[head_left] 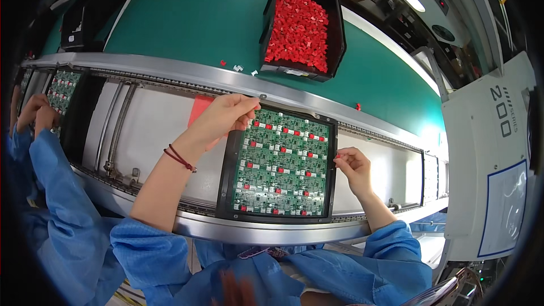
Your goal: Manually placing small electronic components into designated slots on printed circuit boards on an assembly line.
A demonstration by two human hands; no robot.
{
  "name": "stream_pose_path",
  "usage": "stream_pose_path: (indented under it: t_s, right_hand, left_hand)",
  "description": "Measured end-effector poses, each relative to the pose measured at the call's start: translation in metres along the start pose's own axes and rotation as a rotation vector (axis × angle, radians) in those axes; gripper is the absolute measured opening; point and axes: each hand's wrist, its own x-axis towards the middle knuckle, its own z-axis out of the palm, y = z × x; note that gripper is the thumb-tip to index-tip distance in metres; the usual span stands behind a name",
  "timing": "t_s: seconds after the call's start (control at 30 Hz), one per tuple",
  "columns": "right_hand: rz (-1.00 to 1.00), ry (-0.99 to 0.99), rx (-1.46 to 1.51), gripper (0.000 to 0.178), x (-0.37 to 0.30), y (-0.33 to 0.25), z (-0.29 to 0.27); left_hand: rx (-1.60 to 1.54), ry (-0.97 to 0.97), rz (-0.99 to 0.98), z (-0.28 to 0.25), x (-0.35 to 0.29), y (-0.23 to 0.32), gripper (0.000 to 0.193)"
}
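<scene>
A panel of green circuit boards (286,192) lies in a black frame carrier (225,192) on the conveyor in front of me. Small white connectors and red plastic pieces (281,170) sit across it in rows. Over the panel's far left corner is my left hand (224,118), thumb and fingers pinched together. What it holds, if anything, is hidden by the fingers. Just off the carrier's right edge, my right hand (356,170) pinches a small red plastic piece (338,157) between thumb and fingertips.
Beyond the rail (170,68), a black bin (335,51) full of red pieces stands on the green mat (187,17). A few loose red and white pieces (238,68) lie nearby. To the left, a co-worker's hands (39,114) are over another panel. A white machine (481,136) stands right.
</scene>
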Motion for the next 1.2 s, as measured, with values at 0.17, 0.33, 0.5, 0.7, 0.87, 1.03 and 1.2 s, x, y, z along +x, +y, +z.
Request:
stream_pose_path:
  t_s: [0.17,0.33,0.5,0.7,0.87,1.03,1.2]
  right_hand:
    - [-0.031,-0.003,-0.028,0.012,-0.002,-0.005,0.002]
    - [0.051,0.067,0.062,0.014,-0.005,-0.015,0.004]
    - [-0.059,0.006,-0.06,0.019,-0.003,-0.012,0.001]
    - [-0.016,0.055,0.019,0.016,0.001,-0.01,0.008]
    - [-0.053,0.053,-0.042,0.015,0.007,-0.014,0.011]
    - [-0.06,0.03,-0.094,0.021,0.019,-0.005,0.007]
    - [-0.152,0.007,-0.356,0.026,0.022,-0.005,0.004]
  left_hand:
    - [0.149,0.026,-0.005,0.004,-0.004,0.002,0.025]
    - [0.131,-0.02,0.027,0.005,-0.01,-0.001,0.024]
    - [0.166,-0.04,0.016,0.005,-0.012,0.005,0.026]
    - [0.205,-0.046,-0.021,0.0,-0.01,0.008,0.024]
    - [0.21,-0.018,-0.02,0.004,-0.006,0.011,0.021]
    - [0.154,-0.045,-0.011,0.004,0.006,0.0,0.017]
    - [0.161,-0.041,-0.049,0.012,0.009,-0.007,0.016]
